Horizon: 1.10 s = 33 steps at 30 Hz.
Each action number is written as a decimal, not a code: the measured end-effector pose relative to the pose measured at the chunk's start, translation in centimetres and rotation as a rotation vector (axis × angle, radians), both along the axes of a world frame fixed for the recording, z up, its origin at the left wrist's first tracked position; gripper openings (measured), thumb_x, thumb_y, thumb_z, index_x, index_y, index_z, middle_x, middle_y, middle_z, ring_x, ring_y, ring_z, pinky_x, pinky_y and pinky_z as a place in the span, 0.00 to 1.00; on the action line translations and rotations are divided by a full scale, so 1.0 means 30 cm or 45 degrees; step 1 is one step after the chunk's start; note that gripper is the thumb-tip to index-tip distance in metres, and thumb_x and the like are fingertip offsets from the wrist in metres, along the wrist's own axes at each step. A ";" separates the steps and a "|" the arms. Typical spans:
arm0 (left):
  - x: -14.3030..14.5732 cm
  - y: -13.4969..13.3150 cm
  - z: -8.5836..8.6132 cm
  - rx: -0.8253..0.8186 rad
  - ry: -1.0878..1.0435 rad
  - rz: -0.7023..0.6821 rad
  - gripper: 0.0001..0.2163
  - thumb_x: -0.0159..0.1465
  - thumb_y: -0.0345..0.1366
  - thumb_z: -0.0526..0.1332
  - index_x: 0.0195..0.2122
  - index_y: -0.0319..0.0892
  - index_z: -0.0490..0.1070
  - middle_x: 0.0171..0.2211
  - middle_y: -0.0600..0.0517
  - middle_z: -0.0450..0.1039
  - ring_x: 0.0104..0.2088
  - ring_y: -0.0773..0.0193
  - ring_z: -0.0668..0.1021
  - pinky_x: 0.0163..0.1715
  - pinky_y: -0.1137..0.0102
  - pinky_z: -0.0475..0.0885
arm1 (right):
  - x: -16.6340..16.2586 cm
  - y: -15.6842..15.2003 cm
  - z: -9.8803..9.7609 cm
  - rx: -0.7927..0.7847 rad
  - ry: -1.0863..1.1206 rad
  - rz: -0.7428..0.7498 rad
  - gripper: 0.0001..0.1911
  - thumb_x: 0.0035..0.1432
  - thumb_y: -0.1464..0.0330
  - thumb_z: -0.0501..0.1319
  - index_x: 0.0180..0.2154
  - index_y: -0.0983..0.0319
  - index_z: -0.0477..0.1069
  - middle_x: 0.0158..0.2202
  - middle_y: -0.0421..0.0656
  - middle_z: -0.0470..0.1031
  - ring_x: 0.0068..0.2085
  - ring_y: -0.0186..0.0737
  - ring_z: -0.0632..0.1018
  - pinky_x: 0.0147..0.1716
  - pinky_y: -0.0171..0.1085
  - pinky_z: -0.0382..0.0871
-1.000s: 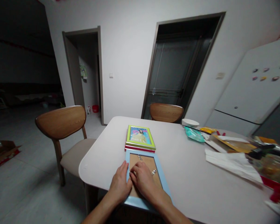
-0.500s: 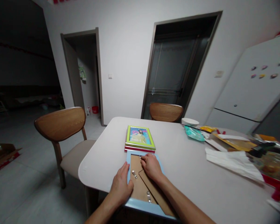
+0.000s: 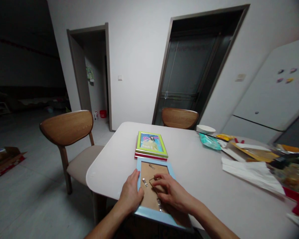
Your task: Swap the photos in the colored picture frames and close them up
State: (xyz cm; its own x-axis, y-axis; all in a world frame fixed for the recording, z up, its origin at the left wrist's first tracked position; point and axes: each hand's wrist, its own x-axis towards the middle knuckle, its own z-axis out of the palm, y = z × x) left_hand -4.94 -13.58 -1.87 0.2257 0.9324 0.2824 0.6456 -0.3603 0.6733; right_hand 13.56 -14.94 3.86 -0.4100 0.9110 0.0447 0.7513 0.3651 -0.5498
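A light-blue picture frame [image 3: 155, 215] lies face down at the table's near edge, showing its brown backing board [image 3: 149, 197]. Metal clips sit on the board, among them a top clip [image 3: 151, 166] and a left clip [image 3: 145, 182]. My left hand [image 3: 131, 193] grips the frame's left side, thumb over the edge. Over the board's right half is my right hand [image 3: 173, 193], fingers apart and slightly curled, by the tip of the brown stand flap, which it largely hides. Just beyond lies a green picture frame [image 3: 152, 153] with a picture of a figure in a yellow dress, stacked on a red frame [image 3: 149, 157].
On the white table's [image 3: 194, 176] right side are a white bowl [image 3: 205, 129], a teal packet [image 3: 210, 142], white paper [image 3: 251, 174] and assorted clutter. One wooden chair [image 3: 68, 127] stands at the left, another [image 3: 179, 118] at the far side.
My right hand has left the top clip and come down toward me over the board, its fingers opening. The top clip now shows uncovered. My left hand keeps its hold on the frame.
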 end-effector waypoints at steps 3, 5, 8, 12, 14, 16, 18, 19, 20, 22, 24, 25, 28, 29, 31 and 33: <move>0.003 -0.002 -0.001 -0.005 -0.013 0.014 0.27 0.48 0.27 0.52 0.52 0.32 0.57 0.54 0.43 0.56 0.54 0.59 0.60 0.54 0.68 0.53 | 0.016 -0.070 0.013 -0.151 0.020 0.097 0.17 0.39 0.71 0.59 0.36 0.57 0.72 0.52 0.44 0.59 0.52 0.43 0.61 0.51 0.40 0.51; 0.006 -0.003 -0.001 -0.005 -0.019 0.023 0.27 0.48 0.27 0.52 0.52 0.34 0.57 0.54 0.44 0.56 0.54 0.59 0.60 0.54 0.67 0.53 | 0.012 -0.085 0.003 -0.134 0.037 0.080 0.14 0.40 0.70 0.59 0.34 0.56 0.73 0.53 0.43 0.58 0.54 0.44 0.59 0.52 0.42 0.49; 0.007 -0.004 0.002 0.004 -0.018 0.024 0.26 0.47 0.27 0.52 0.51 0.33 0.58 0.54 0.43 0.57 0.53 0.59 0.60 0.54 0.66 0.54 | -0.004 -0.081 -0.025 -0.029 0.073 0.013 0.09 0.41 0.69 0.59 0.29 0.56 0.74 0.51 0.42 0.61 0.52 0.44 0.60 0.51 0.42 0.50; 0.004 -0.002 -0.002 0.022 -0.010 0.014 0.26 0.47 0.27 0.52 0.51 0.34 0.58 0.54 0.44 0.57 0.53 0.60 0.61 0.53 0.67 0.55 | -0.010 -0.070 -0.051 0.040 0.135 -0.078 0.09 0.42 0.67 0.59 0.31 0.57 0.73 0.49 0.43 0.63 0.50 0.42 0.62 0.50 0.40 0.53; 0.003 -0.002 -0.006 0.030 -0.003 0.000 0.26 0.48 0.28 0.52 0.52 0.33 0.57 0.54 0.43 0.56 0.53 0.60 0.60 0.54 0.67 0.54 | -0.006 -0.068 -0.057 0.049 0.131 -0.152 0.17 0.41 0.66 0.60 0.38 0.58 0.70 0.49 0.45 0.62 0.49 0.42 0.63 0.49 0.38 0.54; 0.005 -0.003 -0.007 0.028 -0.001 -0.004 0.26 0.48 0.27 0.51 0.52 0.31 0.57 0.54 0.42 0.56 0.54 0.60 0.60 0.54 0.67 0.53 | -0.004 -0.065 -0.061 0.096 0.075 -0.228 0.21 0.41 0.66 0.59 0.41 0.60 0.68 0.46 0.46 0.64 0.47 0.42 0.65 0.47 0.38 0.56; 0.009 -0.005 -0.004 0.013 -0.014 0.004 0.26 0.49 0.28 0.52 0.52 0.32 0.57 0.54 0.43 0.56 0.54 0.60 0.59 0.54 0.67 0.53 | -0.006 -0.059 -0.064 0.141 0.017 -0.263 0.18 0.42 0.67 0.56 0.40 0.60 0.68 0.40 0.46 0.67 0.43 0.41 0.67 0.44 0.37 0.58; 0.011 -0.007 0.001 0.004 -0.021 0.008 0.25 0.50 0.29 0.52 0.52 0.32 0.57 0.54 0.42 0.56 0.54 0.60 0.60 0.54 0.67 0.53 | -0.008 -0.055 -0.065 0.148 0.003 -0.271 0.18 0.43 0.69 0.55 0.40 0.60 0.69 0.39 0.45 0.68 0.42 0.41 0.67 0.43 0.36 0.58; 0.014 -0.008 0.007 -0.007 -0.029 0.014 0.25 0.51 0.30 0.52 0.51 0.32 0.57 0.54 0.42 0.56 0.54 0.59 0.60 0.54 0.67 0.53 | -0.009 -0.050 -0.065 0.152 0.000 -0.282 0.18 0.42 0.70 0.54 0.40 0.61 0.68 0.38 0.45 0.68 0.41 0.40 0.68 0.43 0.36 0.58; 0.017 -0.009 0.025 -0.050 -0.088 0.026 0.22 0.52 0.34 0.53 0.49 0.33 0.60 0.53 0.42 0.57 0.53 0.58 0.60 0.53 0.66 0.53 | -0.007 -0.041 -0.061 0.161 0.001 -0.335 0.20 0.41 0.72 0.53 0.40 0.62 0.68 0.38 0.45 0.68 0.42 0.40 0.67 0.44 0.36 0.58; 0.022 -0.007 0.048 -0.114 -0.215 0.032 0.18 0.51 0.37 0.56 0.43 0.35 0.65 0.52 0.42 0.59 0.53 0.56 0.61 0.52 0.64 0.54 | -0.003 -0.036 -0.049 0.175 -0.002 -0.391 0.21 0.39 0.73 0.53 0.39 0.63 0.68 0.38 0.46 0.69 0.42 0.41 0.67 0.45 0.36 0.57; 0.025 -0.005 0.061 -0.141 -0.287 0.034 0.16 0.50 0.37 0.57 0.39 0.37 0.67 0.52 0.42 0.59 0.52 0.55 0.61 0.52 0.63 0.54 | -0.002 -0.036 -0.040 0.185 0.000 -0.409 0.20 0.39 0.73 0.53 0.39 0.63 0.68 0.38 0.46 0.69 0.42 0.41 0.67 0.45 0.37 0.58; 0.037 0.006 0.099 -0.169 -0.445 0.042 0.08 0.50 0.38 0.57 0.29 0.40 0.68 0.48 0.45 0.64 0.50 0.55 0.64 0.50 0.64 0.56 | -0.018 -0.049 0.001 0.227 0.028 -0.406 0.19 0.39 0.72 0.54 0.38 0.61 0.69 0.37 0.45 0.69 0.42 0.41 0.67 0.44 0.38 0.58; 0.038 0.011 0.111 -0.180 -0.479 0.044 0.07 0.51 0.39 0.56 0.27 0.41 0.66 0.43 0.46 0.67 0.47 0.56 0.67 0.47 0.65 0.59 | -0.030 -0.056 0.016 0.249 0.049 -0.392 0.18 0.40 0.72 0.54 0.38 0.61 0.69 0.37 0.45 0.69 0.41 0.41 0.67 0.44 0.38 0.59; 0.032 0.019 0.129 -0.233 -0.565 0.053 0.10 0.53 0.42 0.53 0.25 0.41 0.64 0.31 0.50 0.71 0.36 0.60 0.73 0.37 0.67 0.66 | -0.055 -0.068 0.042 0.280 0.116 -0.343 0.17 0.41 0.71 0.54 0.38 0.61 0.68 0.38 0.45 0.69 0.42 0.41 0.67 0.44 0.38 0.59; 0.003 0.025 0.143 -0.295 -0.643 0.080 0.13 0.54 0.46 0.51 0.24 0.41 0.61 0.21 0.55 0.68 0.25 0.64 0.72 0.26 0.71 0.67 | -0.065 -0.072 0.055 0.290 0.203 -0.301 0.17 0.45 0.68 0.54 0.40 0.60 0.67 0.41 0.45 0.68 0.43 0.41 0.68 0.44 0.38 0.60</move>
